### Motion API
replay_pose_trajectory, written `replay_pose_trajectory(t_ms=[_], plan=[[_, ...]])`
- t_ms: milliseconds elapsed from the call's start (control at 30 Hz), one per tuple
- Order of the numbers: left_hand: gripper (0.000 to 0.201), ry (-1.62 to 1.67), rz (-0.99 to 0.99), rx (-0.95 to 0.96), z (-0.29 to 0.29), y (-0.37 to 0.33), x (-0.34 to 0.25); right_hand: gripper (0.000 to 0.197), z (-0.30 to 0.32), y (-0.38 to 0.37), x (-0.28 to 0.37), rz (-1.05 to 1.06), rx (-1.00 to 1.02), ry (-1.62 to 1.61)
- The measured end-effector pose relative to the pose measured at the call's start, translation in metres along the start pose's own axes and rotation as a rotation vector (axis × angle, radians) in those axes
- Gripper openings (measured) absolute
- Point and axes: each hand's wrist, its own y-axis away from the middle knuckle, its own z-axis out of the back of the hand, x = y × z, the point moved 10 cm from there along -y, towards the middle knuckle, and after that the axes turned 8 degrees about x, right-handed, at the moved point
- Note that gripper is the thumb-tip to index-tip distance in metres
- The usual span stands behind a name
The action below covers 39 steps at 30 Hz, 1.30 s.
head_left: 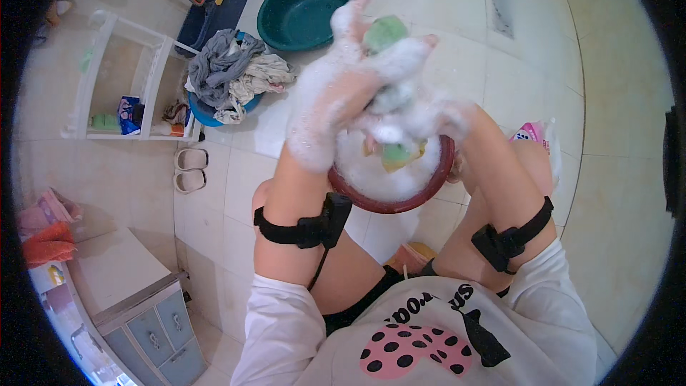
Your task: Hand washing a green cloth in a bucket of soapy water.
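Note:
Both of my hands are thick with white suds above a dark red basin [421, 196] full of foam. My left hand [350, 75] is raised, thumb and fingers around a soapy cloth [386, 33] whose pale green part shows between them. My right hand [449, 119], lower and just to the right, has its fingers curled in on the same foamy bundle; suds hide most of its fingertips. Below the hands, a green and yellow patch [397, 156] hangs against the foam. Whether it belongs to the same cloth I cannot tell.
An empty dark green basin [307, 11] sits ahead. Left of it, grey and cream laundry [232, 71] heaps over a blue basin [207, 116]. A white shelf [146, 75], slippers [191, 170] and a cabinet [153, 322] line the left. A pink-and-white packet [532, 132] stands behind my right knee.

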Motion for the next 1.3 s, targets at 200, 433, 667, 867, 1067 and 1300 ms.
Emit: replay_pose_trajectory(t_ms=[200, 433, 667, 867, 1067, 1300], plan=[[0.071, 0.612, 0.169, 0.077, -0.014, 0.006, 0.058, 0.021, 0.033, 0.025, -0.009, -0.244, -0.541, -0.830], [0.065, 0.009, 0.082, 0.280, -0.041, 0.017, 0.029, 0.025, 0.050, 0.012, 0.025, 0.066, -0.515, -0.652], [0.055, -0.125, 0.290, 0.126, -0.040, 0.020, 0.041, 0.030, 0.062, 0.029, 0.045, 0.202, -0.759, 0.180], [0.043, -0.243, 0.329, 0.070, -0.045, 0.023, 0.066, 0.031, 0.055, 0.028, 0.060, 0.260, -0.732, 0.401], [0.040, -0.381, -0.026, 0.073, -0.050, 0.018, 0.060, 0.047, 0.053, 0.027, 0.061, 0.385, -0.679, 0.436], [0.025, -0.181, 0.076, 0.365, -0.041, 0.016, 0.058, 0.053, 0.062, 0.028, 0.034, 0.369, -0.635, -0.468]])
